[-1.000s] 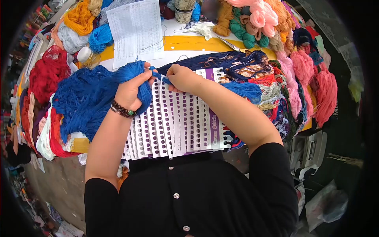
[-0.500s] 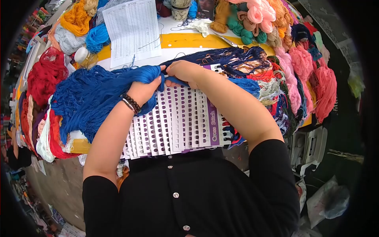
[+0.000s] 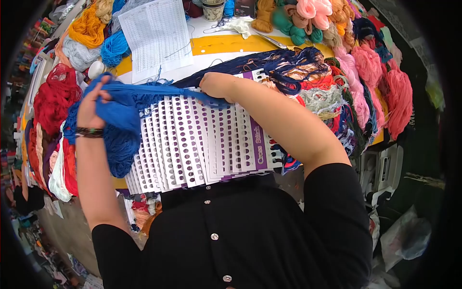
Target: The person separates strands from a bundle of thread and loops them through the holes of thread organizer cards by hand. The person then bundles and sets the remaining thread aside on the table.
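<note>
My left hand [image 3: 91, 110], slightly blurred, is closed around a thick bundle of blue embroidery thread [image 3: 122, 113] at the left. From there a strand of the blue thread stretches across to my right hand [image 3: 217, 87], which is closed on its other end; the fingertips are partly hidden behind the hand. Below the stretched thread lies a fanned stack of white punched floss cards [image 3: 178, 144], the rightmost with a purple "Cross Stitch" strip [image 3: 258, 144]. Dark navy thread [image 3: 231, 62] runs just behind my right hand.
A printed sheet [image 3: 154, 41] lies at the back beside yellow thread [image 3: 87, 26]. Scissors [image 3: 272, 41] rest on the yellow stripe. Red thread hanks [image 3: 57, 96] are at the left. Pink hanks [image 3: 399, 101] and mixed coloured threads hang over the right side.
My left hand has moved left, away from my right hand, drawing the blue bundle along and stretching a strand between them. More of the punched cards now shows.
</note>
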`<state>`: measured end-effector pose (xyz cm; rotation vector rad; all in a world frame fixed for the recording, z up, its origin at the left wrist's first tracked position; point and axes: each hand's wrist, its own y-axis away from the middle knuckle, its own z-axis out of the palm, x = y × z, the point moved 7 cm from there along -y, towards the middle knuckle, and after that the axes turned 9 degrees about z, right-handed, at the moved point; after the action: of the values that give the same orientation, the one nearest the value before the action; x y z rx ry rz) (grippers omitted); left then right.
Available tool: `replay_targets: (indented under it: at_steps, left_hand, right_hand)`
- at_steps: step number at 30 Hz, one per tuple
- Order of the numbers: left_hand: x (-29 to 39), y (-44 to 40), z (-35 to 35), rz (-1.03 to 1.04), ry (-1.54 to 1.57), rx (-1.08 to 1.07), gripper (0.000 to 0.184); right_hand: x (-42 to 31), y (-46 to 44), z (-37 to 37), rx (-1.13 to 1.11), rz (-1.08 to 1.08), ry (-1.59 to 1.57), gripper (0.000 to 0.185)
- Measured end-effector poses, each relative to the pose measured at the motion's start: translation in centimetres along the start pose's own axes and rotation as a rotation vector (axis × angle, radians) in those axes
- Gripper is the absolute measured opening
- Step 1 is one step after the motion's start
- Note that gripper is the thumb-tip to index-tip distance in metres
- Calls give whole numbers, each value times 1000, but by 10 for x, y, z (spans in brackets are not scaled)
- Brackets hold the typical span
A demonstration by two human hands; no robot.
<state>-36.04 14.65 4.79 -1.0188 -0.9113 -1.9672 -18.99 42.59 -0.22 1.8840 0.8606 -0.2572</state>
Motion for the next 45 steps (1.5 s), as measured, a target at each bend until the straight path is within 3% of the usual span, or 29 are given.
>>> replay_targets:
  at_steps: [2,3,4,6,7,8,9,11,12,13,14,15,16,18,20,22,23,29,31,37,39,40,42,44,45]
  left_hand:
    - [54,10,-18,135,28,112,30]
    - [82,9,-37,254,63,30,31]
    - [102,1,-59,246,259,-304,32]
    - [118,11,-75,455,120,186,34]
    - [111,8,-80,388,146,68,36]
    - [92,23,-56,321,-5,125,37]
    - [71,26,-51,200,6,21,38]
    - [28,84,45,85,-5,-55,39]
    - [3,96,54,38,75,-37,33]
    - [-13,107,63,146,-237,-146,24]
    - [-2,139,113,647,-963,-359,18]
    - [-27,144,120,188,-249,-114,26]
    - [-39,156,137,104,-146,-216,31]
    - [-56,167,154,161,-50,-293,39]
    - [-64,177,163,159,-22,-267,42]
    - [-67,184,171,201,-76,-307,42]
    - [-68,188,173,214,-125,-305,43]
    - [-69,203,171,161,-245,-325,38]
    - [-70,205,170,139,-130,-210,36]
    - [-72,209,166,176,-93,-195,32]
    - [-69,205,157,277,-146,-164,29]
    - [-64,204,153,377,-199,-132,26]
    - [-63,208,150,266,-56,-47,22]
    - [-60,209,155,332,-73,-191,23]
    - [-61,212,163,345,-121,-206,28]
  right_hand:
    - [7,-19,9,-90,2,-84,24]
    - [10,-26,16,-178,4,-165,25]
    - [11,-26,17,-178,4,-168,25]
    - [7,-22,15,-121,-12,-151,30]
    - [1,-16,14,-90,-107,3,29]
    - [-6,-4,12,-54,-204,162,28]
    - [-6,13,6,38,-147,-52,22]
    - [-20,51,7,150,-353,-33,24]
    - [-29,81,9,146,-438,-98,22]
    - [-39,110,11,106,-555,-197,22]
    - [-45,129,15,127,-672,-250,18]
    - [-48,148,18,172,-762,-271,16]
    - [-49,166,21,221,-853,-292,15]
    - [-43,169,42,-83,-781,-557,14]
    - [-38,174,49,-83,-814,-646,15]
    - [-26,169,60,-268,-606,-888,14]
    - [-23,170,63,-316,-611,-914,12]
    - [-11,186,66,-281,-607,-1005,12]
    - [-11,191,68,-327,-613,-1061,12]
    - [-5,193,66,-266,-619,-997,12]
    - [-5,187,68,-331,-642,-1072,13]
    - [-4,184,65,-381,-585,-1278,13]
    - [-3,183,61,-518,-450,-1582,13]
    - [-4,180,64,-568,-550,-1342,15]
    - [-2,182,66,-439,-537,-1188,14]
